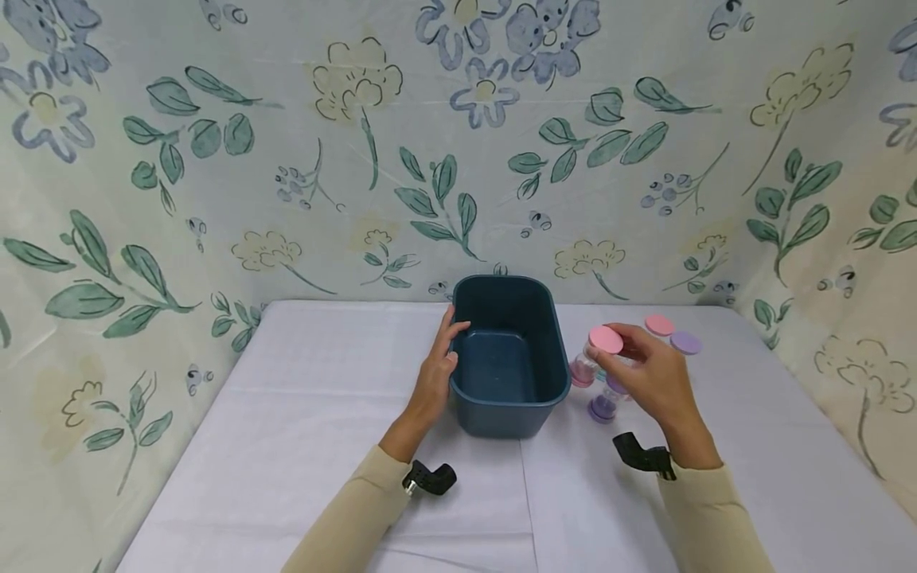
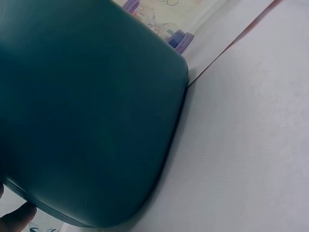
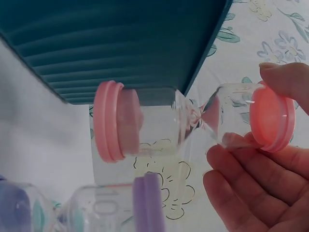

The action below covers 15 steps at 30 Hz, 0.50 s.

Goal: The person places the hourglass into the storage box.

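Note:
Beside the dark blue bin (image 1: 494, 418), my right hand (image 1: 655, 378) pinches a pink-capped sand timer (image 1: 606, 341) by its top cap, thumb on one side and fingers on the other. In the right wrist view, pink sand lies in both bulbs of this timer (image 3: 116, 121). My left hand (image 1: 428, 386) rests along the bin's left wall, with a fingertip over the rim. Fingertips (image 2: 19, 217) touch the bin's edge in the left wrist view. A purple-capped sand timer (image 1: 602, 409) stands close to the bin's right side, partly covered by my right hand.
Further back to the right are a pink cap (image 1: 659, 325) and a lilac cap (image 1: 685, 343); what lies under them is mostly hidden. A white cloth (image 1: 322, 446) covers the table. Flower-patterned fabric (image 1: 458, 119) hangs behind and at both sides.

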Motion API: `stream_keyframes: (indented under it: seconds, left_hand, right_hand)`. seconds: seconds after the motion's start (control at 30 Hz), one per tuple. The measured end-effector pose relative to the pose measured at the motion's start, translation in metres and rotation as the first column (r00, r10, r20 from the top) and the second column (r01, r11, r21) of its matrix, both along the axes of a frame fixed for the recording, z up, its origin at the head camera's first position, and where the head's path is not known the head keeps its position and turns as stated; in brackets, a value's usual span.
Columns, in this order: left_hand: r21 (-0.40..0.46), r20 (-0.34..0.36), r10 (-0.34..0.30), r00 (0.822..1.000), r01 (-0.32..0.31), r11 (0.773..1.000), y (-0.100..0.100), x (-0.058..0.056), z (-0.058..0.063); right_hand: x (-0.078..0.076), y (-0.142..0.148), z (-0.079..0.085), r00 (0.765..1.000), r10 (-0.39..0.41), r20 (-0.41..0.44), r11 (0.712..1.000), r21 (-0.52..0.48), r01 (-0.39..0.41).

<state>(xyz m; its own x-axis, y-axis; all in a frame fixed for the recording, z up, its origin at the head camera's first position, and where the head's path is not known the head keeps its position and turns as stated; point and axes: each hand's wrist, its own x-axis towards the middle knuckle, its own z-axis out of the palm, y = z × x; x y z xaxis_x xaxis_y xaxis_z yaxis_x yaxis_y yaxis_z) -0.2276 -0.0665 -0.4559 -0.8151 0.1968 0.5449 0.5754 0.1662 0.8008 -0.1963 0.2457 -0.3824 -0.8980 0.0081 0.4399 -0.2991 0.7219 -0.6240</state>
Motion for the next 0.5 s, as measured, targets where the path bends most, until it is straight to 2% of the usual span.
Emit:
stream_keyframes:
  seconds: [0.3,0.5]
  left_hand:
    - [0.002,-0.026,0.050,0.998,-0.050,0.999,0.004,0.003,0.001]
    - [-0.003,-0.021,0.073,0.997,-0.073,0.997,0.005,0.006,0.003]
  right_hand:
    - [0.006,0.000,0.008,0.998,-0.002,-0.058,0.998,-0.064,-0.002]
    - [0.007,0.001,0.019,0.995,0.081,-0.059,0.992,-0.092,-0.086]
